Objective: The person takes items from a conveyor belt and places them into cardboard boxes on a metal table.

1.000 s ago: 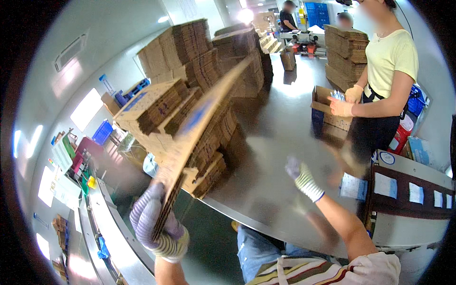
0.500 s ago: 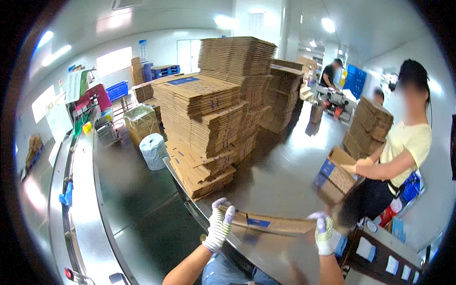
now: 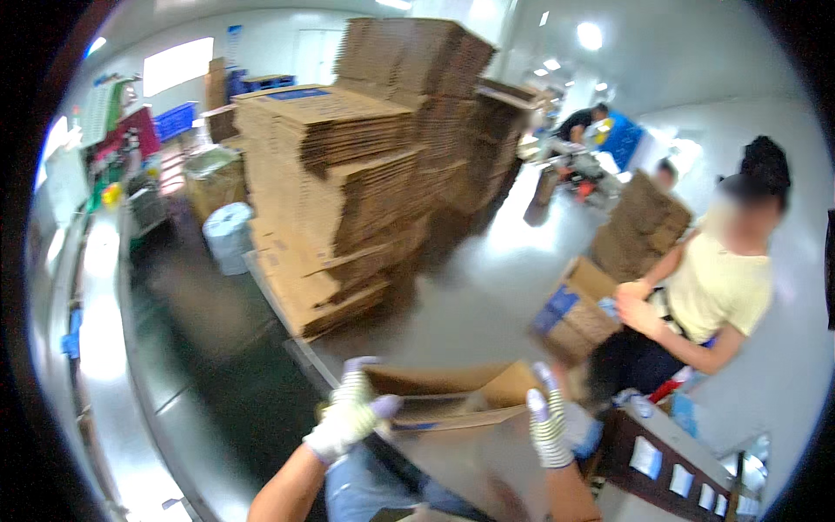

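Observation:
A brown cardboard box (image 3: 461, 419) is spread open between my hands, low above the metal table; its hollow inside shows from above. My left hand (image 3: 348, 422), in a white glove with striped knit and lilac fingertips, grips its left end, the thumb on the near wall and the fingers by the far wall. At the opposite end, my right hand (image 3: 548, 424), gloved the same way, holds the right edge with its fingers pointing up. How far those fingers reach around the edge is hard to see.
Tall stacks of flattened cardboard boxes (image 3: 365, 191) stand on the metal table (image 3: 461, 304) ahead. At the right a co-worker (image 3: 722, 278) handles an open carton (image 3: 578, 313). A conveyor (image 3: 109, 348) runs along the left, with a light-blue roll (image 3: 229, 237) beyond it.
The cardboard piece has gone from nearly flat to opened out as a box. My view has swung, shifting the stacks left. The co-worker's hands have moved on their carton.

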Motion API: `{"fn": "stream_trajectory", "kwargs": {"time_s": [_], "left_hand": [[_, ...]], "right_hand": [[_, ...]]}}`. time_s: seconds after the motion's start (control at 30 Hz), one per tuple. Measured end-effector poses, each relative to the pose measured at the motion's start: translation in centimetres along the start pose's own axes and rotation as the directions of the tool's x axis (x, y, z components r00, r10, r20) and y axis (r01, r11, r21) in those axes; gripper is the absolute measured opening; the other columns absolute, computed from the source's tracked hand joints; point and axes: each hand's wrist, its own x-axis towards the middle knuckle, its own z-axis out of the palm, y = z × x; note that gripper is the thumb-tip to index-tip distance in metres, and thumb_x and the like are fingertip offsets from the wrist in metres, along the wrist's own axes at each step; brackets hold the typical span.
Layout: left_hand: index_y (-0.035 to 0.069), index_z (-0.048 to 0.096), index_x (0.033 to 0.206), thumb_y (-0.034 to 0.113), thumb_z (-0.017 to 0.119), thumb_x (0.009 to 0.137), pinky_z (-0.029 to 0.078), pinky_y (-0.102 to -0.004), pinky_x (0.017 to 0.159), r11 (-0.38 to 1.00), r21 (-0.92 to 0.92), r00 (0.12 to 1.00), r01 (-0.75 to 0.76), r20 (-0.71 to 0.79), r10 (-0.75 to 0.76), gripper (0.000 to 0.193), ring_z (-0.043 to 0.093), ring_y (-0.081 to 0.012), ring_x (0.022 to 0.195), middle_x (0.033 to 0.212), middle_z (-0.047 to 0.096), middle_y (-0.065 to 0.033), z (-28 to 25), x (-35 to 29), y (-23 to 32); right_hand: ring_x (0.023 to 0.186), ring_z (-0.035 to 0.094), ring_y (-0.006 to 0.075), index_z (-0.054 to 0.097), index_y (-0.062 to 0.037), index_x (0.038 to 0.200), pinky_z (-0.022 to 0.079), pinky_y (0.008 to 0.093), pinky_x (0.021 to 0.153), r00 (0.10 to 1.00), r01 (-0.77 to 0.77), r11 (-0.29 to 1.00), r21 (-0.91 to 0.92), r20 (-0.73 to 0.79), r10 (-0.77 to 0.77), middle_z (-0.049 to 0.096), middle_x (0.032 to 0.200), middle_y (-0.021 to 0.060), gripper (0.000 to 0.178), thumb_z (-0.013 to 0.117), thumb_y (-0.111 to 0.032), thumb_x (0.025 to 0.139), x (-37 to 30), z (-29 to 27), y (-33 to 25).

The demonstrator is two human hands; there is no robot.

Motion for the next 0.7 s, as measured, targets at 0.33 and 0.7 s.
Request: {"fn": "stream_trajectory", "kwargs": {"time_s": [0.33,0.7], "left_hand": [[0.002,0.040,0.124,0.025,0.061,0.078,0.044,-0.0451,0.090,0.562,0.825,0.995,-0.064,0.009,0.099,0.055,0.055,-0.0406,0.101,0.104,0.055,-0.0270,-2.6,2.9,2.0],[-0.004,0.055,0.093,0.057,0.040,0.089,0.051,-0.0440,0.067,0.350,0.860,0.905,-0.371,0.420,-0.072,0.063,0.061,-0.0366,0.076,0.081,0.061,-0.0215,3.8,0.2,7.1]], "right_hand": [[0.080,0.056,0.0298,0.064,-0.0003,0.080,0.046,0.0371,0.072,0.777,0.361,0.871,-0.335,0.624,-0.082,0.059,0.083,0.0145,0.016,0.058,-0.015,0.080,4.1,2.7,-4.6],[0.067,0.059,0.0357,0.059,-0.0007,0.081,0.048,0.0435,0.063,0.661,0.521,0.759,-0.391,0.747,-0.069,0.059,0.072,0.0183,0.021,0.052,-0.020,0.086,6.4,2.3,-3.7]]}}
